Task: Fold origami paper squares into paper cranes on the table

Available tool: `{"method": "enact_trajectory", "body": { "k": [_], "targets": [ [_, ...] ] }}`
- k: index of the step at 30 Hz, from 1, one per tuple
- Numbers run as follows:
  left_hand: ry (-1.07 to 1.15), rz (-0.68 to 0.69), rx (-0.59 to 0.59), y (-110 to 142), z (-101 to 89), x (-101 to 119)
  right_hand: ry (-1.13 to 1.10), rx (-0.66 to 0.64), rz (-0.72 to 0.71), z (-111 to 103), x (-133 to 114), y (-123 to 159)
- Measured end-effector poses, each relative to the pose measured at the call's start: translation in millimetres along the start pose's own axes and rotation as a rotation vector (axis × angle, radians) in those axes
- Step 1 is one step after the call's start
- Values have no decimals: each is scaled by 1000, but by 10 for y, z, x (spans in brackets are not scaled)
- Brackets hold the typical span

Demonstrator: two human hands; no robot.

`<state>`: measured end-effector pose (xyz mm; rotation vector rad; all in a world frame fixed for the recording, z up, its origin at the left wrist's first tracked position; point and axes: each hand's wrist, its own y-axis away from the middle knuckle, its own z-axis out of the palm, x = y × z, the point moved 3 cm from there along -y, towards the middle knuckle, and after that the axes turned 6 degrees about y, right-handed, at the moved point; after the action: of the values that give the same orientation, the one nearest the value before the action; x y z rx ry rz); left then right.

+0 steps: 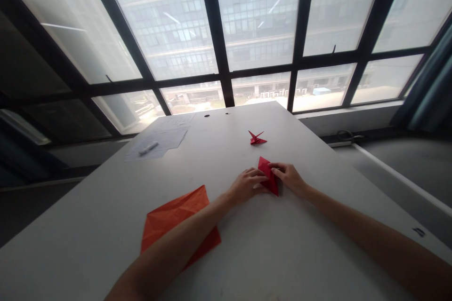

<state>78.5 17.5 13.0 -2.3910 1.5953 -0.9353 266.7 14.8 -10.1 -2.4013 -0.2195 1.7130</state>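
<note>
A piece of red folded paper (269, 175), long and pointed at both ends, is between my hands on the white table. My left hand (249, 183) grips its left side, with the fingers lying over the paper. At its upper right edge, my right hand (286, 176) pinches the paper between thumb and fingers. Just beyond stands a finished red origami crane (257, 139) with thin points sticking up. A creased orange sheet of paper (169, 218) lies under my left forearm, which hides part of it.
On the table (282, 254), printed sheets (162, 134) lie at the far left with a whitish, marker-like object (149, 148) on them. A small dark item (419, 232) is near the right edge. Large windows (261, 19) rise behind the table.
</note>
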Motion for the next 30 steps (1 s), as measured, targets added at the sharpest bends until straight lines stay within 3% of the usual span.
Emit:
{"method": "enact_trajectory", "body": {
  "k": [9, 20, 30],
  "targets": [
    [28, 15, -72, 16, 6, 111, 18, -61, -46, 42, 48, -4],
    [155, -98, -11, 7, -1, 94, 33, 1, -113, 89, 90, -25],
    [252, -110, -9, -3, 5, 83, -13, -9, -117, 93, 86, -21]
  ]
}}
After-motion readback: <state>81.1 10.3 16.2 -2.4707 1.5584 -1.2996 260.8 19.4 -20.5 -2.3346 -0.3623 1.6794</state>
